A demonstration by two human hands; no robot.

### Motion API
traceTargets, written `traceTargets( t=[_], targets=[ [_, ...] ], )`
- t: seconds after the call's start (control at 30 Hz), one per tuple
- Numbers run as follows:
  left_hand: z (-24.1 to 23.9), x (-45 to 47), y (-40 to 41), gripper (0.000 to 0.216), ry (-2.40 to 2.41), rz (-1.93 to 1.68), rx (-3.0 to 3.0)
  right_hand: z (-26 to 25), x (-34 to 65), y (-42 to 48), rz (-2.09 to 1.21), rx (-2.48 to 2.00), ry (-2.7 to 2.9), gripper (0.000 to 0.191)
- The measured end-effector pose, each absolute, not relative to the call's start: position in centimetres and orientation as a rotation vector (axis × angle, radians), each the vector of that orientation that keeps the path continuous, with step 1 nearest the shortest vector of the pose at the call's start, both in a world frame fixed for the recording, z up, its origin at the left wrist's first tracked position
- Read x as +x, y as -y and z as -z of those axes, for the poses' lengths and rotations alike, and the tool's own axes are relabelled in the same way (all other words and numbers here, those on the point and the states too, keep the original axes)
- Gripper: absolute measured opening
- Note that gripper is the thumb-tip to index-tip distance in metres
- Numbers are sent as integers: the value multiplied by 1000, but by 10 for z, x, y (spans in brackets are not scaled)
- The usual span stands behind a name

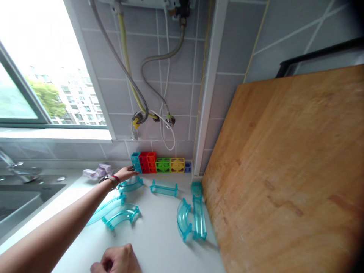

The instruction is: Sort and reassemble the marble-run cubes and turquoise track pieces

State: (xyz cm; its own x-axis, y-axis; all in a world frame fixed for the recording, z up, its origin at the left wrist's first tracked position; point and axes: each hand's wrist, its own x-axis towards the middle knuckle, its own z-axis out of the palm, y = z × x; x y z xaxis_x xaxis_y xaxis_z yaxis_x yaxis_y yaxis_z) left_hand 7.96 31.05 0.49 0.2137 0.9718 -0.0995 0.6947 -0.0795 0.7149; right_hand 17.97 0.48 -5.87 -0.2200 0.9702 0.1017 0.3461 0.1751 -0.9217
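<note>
My left hand (127, 173) reaches across the white countertop with its fingers closed at the left side of a teal block stack (135, 162). That stack stands at the left end of a row, touching red blocks (147, 162). Green blocks (163, 165), yellow blocks (177, 165) and a small dark blue block (188, 167) continue the row rightward along the wall. Beneath the left wrist is a curved clear-teal track piece (131, 185). At the bottom edge my right hand (118, 259) is curled into a loose fist, nothing visible in it.
A straight track (163, 188) lies before the row. More curved pieces (121, 216) lie left, another curve (184, 220) and a long track (198, 216) right. Lilac pieces (98, 171) sit near the sink (42, 191). A large wooden board (284, 170) leans at the right.
</note>
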Motion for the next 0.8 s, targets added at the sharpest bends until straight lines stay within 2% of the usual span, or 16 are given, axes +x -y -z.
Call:
traceTargets(
  t=[0.63,0.8],
  targets=[
    [-1,84,-281,39,-1721,-702,1857,63,183,-4,-1063,-1176,1710,35],
    [-18,66,-218,58,-1658,-891,1968,63,185,-3,-1056,-1136,1688,33]
  ],
)
